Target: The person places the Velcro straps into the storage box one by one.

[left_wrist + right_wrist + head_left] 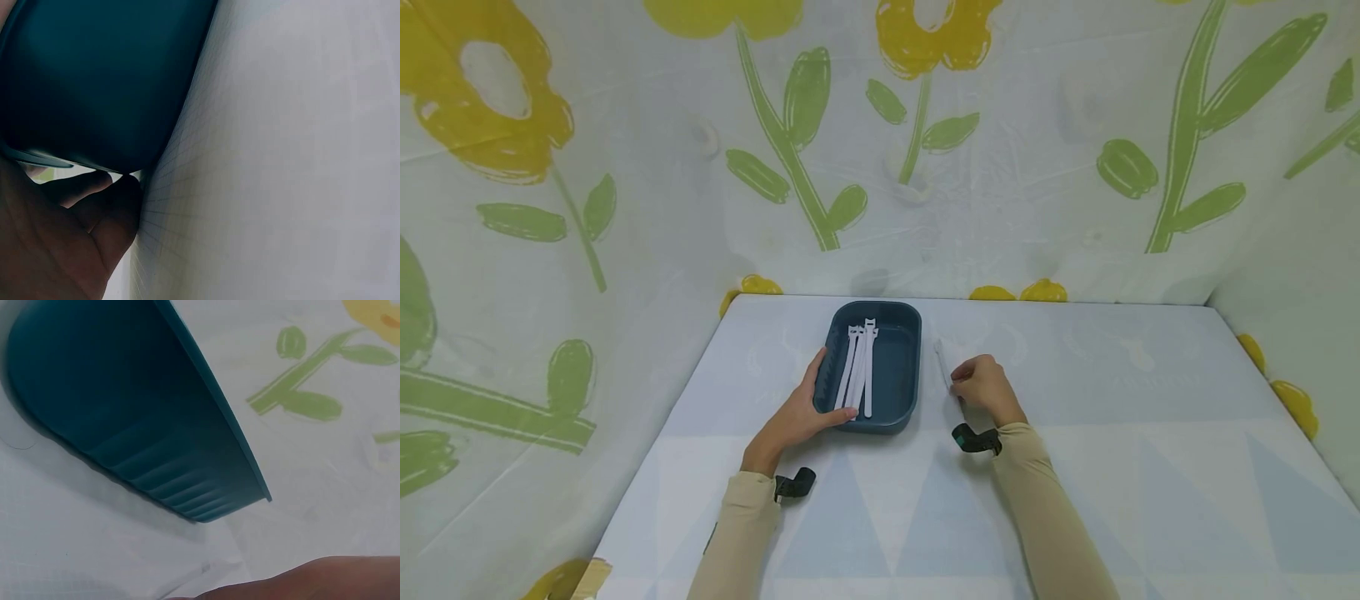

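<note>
A dark teal plastic bin [897, 375] stands on the table, with several white cable ties [859, 371] lying lengthwise in its left half, slotted heads at the far end. My left hand [793, 421] grips the bin's near left corner, thumb over the near rim and fingers along the outer left side. In the left wrist view, the fingers [119, 206] touch the bin's wall [106, 81]. Right of the bin, my right hand [987, 387] pinches another white cable tie [942, 360] close to the tabletop. The right wrist view shows little of that hand; the tie's pale end [206, 570] lies beyond it.
The pale blue and white patterned table [1075, 500] ends at a hanging flower-print cloth [1000, 208] behind and at both sides. A black wrist camera [795, 483] sits on the left wrist, another camera [973, 438] on the right. A tan object [592, 578] shows at the lower left edge.
</note>
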A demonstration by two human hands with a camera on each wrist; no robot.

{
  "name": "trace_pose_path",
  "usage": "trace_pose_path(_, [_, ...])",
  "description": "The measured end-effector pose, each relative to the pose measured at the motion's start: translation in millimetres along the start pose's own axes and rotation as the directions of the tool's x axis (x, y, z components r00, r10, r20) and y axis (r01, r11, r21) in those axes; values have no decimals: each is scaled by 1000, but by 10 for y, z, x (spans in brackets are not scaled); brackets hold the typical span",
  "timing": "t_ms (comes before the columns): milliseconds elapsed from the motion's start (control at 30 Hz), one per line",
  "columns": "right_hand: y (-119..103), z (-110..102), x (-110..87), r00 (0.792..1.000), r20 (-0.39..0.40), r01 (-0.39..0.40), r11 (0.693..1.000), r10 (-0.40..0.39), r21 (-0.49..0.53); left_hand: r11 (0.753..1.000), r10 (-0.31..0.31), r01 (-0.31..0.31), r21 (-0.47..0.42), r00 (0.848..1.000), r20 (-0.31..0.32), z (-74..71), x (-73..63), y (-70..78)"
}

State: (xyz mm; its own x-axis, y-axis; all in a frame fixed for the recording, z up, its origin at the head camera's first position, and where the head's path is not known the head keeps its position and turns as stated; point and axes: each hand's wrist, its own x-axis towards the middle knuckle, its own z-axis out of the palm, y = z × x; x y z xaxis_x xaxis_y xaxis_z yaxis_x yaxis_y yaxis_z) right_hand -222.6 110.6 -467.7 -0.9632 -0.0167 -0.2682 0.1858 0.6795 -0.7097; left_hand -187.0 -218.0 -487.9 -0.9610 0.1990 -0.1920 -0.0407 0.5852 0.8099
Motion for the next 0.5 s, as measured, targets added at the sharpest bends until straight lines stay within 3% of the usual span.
trace_pose_path(500, [51, -42, 41, 999, 34, -15, 996, 11, 92, 1000, -3, 3, -9, 1000, 4, 1, 5, 3])
